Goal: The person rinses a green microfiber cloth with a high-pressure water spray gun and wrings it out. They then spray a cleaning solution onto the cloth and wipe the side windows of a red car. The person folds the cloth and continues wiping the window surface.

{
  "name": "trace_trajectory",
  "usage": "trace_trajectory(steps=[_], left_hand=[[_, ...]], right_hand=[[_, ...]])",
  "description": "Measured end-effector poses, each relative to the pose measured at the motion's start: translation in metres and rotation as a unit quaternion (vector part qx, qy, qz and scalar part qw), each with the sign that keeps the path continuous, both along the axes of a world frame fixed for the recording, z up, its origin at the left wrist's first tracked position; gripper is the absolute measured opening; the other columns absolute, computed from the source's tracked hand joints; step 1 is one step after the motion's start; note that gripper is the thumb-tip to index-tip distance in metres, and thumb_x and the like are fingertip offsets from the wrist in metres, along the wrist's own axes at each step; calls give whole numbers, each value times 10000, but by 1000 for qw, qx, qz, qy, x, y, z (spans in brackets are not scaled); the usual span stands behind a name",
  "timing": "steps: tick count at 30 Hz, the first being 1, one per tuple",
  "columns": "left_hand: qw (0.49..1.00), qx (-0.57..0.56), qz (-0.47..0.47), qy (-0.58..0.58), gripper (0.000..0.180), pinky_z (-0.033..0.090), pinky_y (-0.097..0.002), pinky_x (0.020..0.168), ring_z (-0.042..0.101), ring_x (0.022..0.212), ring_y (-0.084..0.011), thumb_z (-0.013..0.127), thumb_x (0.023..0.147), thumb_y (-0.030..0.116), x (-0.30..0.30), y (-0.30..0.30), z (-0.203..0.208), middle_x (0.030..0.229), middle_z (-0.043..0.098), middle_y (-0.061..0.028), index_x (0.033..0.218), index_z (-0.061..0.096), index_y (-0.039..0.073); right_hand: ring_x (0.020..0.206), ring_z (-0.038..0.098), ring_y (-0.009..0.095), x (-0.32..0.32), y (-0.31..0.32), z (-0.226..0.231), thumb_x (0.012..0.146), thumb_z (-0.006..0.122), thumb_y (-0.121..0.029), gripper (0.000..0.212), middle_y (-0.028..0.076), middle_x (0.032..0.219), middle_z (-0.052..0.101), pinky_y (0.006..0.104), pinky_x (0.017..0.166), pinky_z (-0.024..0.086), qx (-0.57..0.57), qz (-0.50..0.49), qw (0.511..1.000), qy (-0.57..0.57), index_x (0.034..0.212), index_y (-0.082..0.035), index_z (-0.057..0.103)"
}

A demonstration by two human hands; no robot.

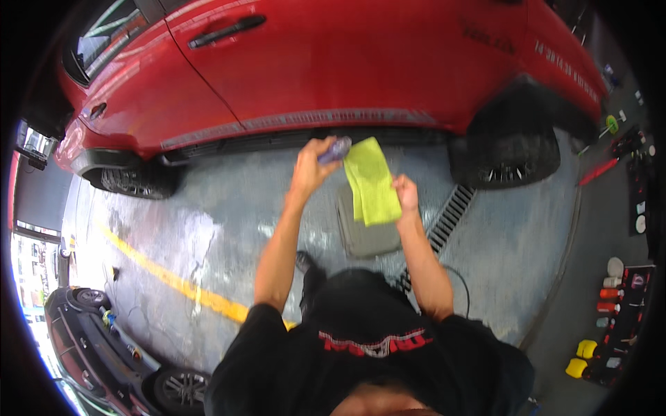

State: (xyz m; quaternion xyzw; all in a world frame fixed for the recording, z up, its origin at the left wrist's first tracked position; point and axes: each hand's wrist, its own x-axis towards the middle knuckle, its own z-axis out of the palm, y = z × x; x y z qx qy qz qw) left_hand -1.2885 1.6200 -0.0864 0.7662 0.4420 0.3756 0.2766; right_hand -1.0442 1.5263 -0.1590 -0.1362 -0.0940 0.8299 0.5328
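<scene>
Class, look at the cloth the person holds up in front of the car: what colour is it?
The cloth is bright yellow-green, plain with no pattern, seen best in the head view.

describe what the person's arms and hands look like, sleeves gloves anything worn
Both forearms are bare from the short sleeves of a black T-shirt down. The shirt has red and white lettering across the chest. The left hand and right hand wear no gloves, and no watch, ring or wristband shows on either.

Red car blocks ahead; wet floor lies open below the hands.
</scene>
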Motion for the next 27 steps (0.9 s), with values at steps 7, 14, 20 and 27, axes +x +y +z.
trace_trajectory(steps=[7,14,20,27], left_hand=[[995,-28,62,-68,658,544,-379,904,694,987,-292,903,723,150,-108,54,-26,1052,694,-164,1325,671,22],[989,-44,134,-50,628,593,-398,892,709,999,-256,909,728,124,-276,96,-33,1064,695,-136,1296,678,-10],[967,-86,234,-49,612,605,-393,840,713,969,-275,911,710,107,-397,107,-61,1060,693,-146,1267,693,-24],[929,-145,324,-105,482,609,-401,747,703,899,-252,906,689,72,-459,98,-104,1007,674,-136,1121,729,-52]], right_hand=[[1080,703,364,-86,105,50,949,485,-386,567,219,1210,712,475,980,554,45,-111,992,-26,1291,43,626],[1113,658,244,-212,295,331,1043,488,-351,545,105,1278,633,415,918,562,236,-331,884,-231,1501,-56,457],[1601,61,370,-348,468,455,1035,423,-583,884,254,1698,170,620,1249,152,271,-454,369,-764,1598,72,231],[1608,55,332,-380,583,429,1020,386,-658,931,195,1723,133,601,1267,38,340,-544,5,-767,1623,31,214]])
